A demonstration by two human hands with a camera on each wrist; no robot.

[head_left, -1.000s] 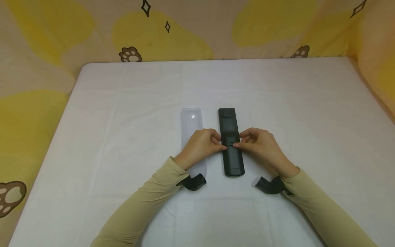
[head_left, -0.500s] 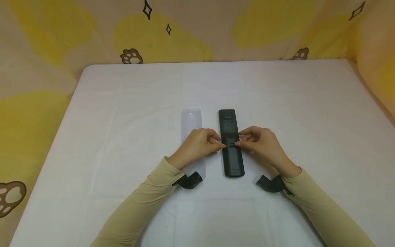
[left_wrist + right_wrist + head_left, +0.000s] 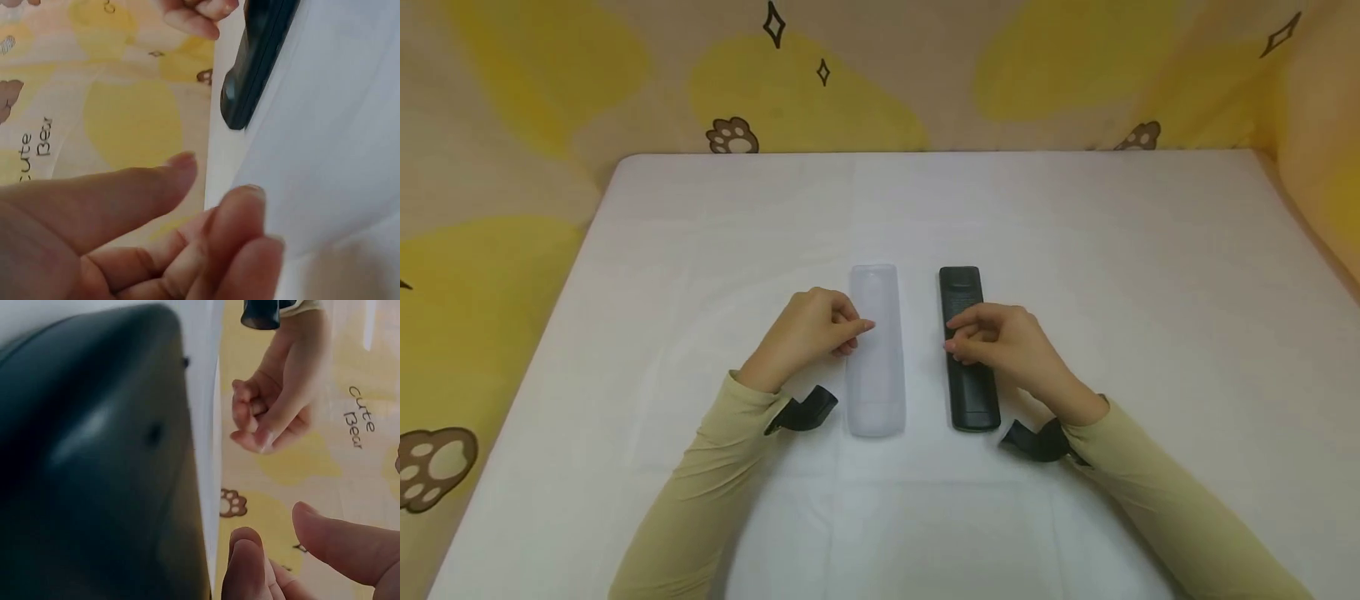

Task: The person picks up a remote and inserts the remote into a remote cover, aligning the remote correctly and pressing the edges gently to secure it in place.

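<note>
A black remote control [image 3: 973, 392] lies back side up on the white table, its label and battery-cover latch partly covered by my right hand [image 3: 1007, 337]. In the right wrist view the remote [image 3: 94, 462] looms large at the left, and my right thumb and fingers stand apart with nothing between them. To the left of it a translucent plastic remote cover [image 3: 876, 375] lies flat, roughly parallel. My left hand [image 3: 808, 329] hovers over the cover's left edge, thumb tip overlapping it. The left wrist view shows a gap between my left thumb [image 3: 144, 187] and fingertips.
A white tabletop [image 3: 760, 217] surrounds both items. Yellow and beige patterned cloth [image 3: 850, 100] with paw prints hangs behind and at the sides. Black wrist-camera mounts [image 3: 808, 408] stick out from both sleeves.
My left hand has left the remote's edge and moved left, uncovering most of the translucent cover. My right hand has shifted left across the remote. The remote and cover stay in place.
</note>
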